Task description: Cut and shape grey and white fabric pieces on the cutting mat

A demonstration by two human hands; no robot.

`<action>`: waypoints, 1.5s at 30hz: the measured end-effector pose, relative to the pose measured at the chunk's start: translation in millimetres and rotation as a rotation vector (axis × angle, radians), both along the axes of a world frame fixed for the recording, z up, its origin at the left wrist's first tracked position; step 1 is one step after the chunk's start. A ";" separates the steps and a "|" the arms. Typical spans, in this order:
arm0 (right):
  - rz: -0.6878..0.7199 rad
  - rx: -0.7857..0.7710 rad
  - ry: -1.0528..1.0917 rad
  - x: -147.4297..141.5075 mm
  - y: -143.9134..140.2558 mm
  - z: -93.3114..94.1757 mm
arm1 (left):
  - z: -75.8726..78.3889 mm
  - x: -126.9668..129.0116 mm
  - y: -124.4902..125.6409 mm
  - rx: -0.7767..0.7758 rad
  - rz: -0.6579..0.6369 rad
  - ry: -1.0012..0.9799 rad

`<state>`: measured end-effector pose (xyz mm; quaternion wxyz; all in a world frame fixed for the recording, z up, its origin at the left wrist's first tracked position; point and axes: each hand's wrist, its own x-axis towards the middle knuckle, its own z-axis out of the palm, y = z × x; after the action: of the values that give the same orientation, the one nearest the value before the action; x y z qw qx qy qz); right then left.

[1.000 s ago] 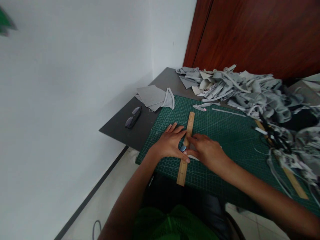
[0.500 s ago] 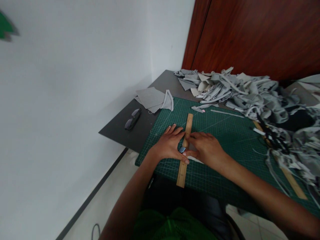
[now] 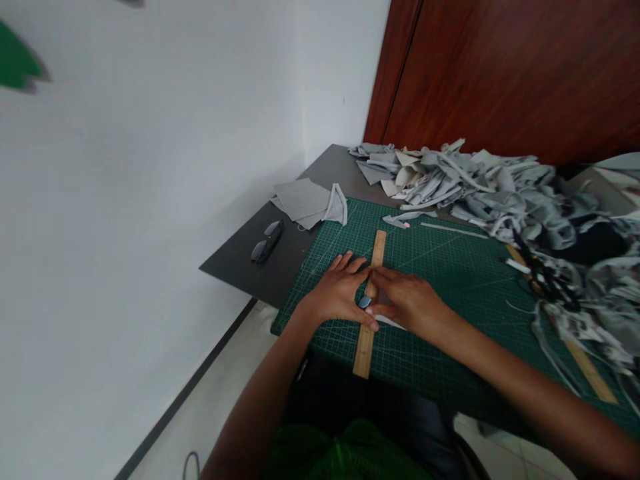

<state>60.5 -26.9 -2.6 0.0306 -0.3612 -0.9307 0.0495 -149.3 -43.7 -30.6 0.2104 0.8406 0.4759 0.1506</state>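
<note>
1. The left hand (image 3: 340,293) lies flat on the mat (image 3: 450,280), fingers spread toward 1 o'clock, its thumb and fingertips pressed onto the ruler (image 3: 371,303).
2. The right hand (image 3: 407,300) lies at 3 o'clock of the ruler, fingers together and laid forward, their tips on the ruler's right edge; whether it pinches anything I cannot tell.
3. The ruler is wooden and runs from 6 to 12 o'clock on the mat's left part; its middle is hidden under both hands.
4. A small bluish tool (image 3: 365,302) shows between the two thumbs, on the ruler. Most of it is covered, and which hand holds it is unclear.
5. A pale sliver of fabric (image 3: 390,323) peeks out under the right hand, at 3 o'clock of the ruler; the rest is hidden by the palm.
6. A heap of grey scraps (image 3: 475,183) fills the table from 12 to 3 o'clock and runs out of the picture on the right.
7. Something dark, perhaps scissors (image 3: 537,270), lies among the scraps at 3 o'clock, hard to make out.
8. A second wooden stick (image 3: 585,370) is half buried there, at 4 o'clock.
9. Folded grey pieces (image 3: 307,200) lie at 11 o'clock, off the mat; glasses (image 3: 267,241) rest at 10 o'clock on the bare table (image 3: 240,260).
10. A green blur (image 3: 17,63) at the top-left corner is cut off.
</note>
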 end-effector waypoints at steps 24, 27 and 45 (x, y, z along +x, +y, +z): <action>0.005 0.006 -0.014 -5.0 2.4 13.5 | 5.5 -17.6 2.9 -0.131 -0.060 -0.211; -0.004 0.008 -0.044 -5.9 2.1 16.1 | 3.3 -24.3 3.9 -0.136 -0.041 -0.365; -0.103 -0.064 -0.149 -12.0 -1.8 26.0 | 2.7 -13.4 7.7 0.045 -0.116 -0.290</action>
<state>48.5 -28.8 23.4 -0.0480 -0.4120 -0.9085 0.0506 -162.7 -36.0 -27.9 0.2661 0.8406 0.3878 0.2686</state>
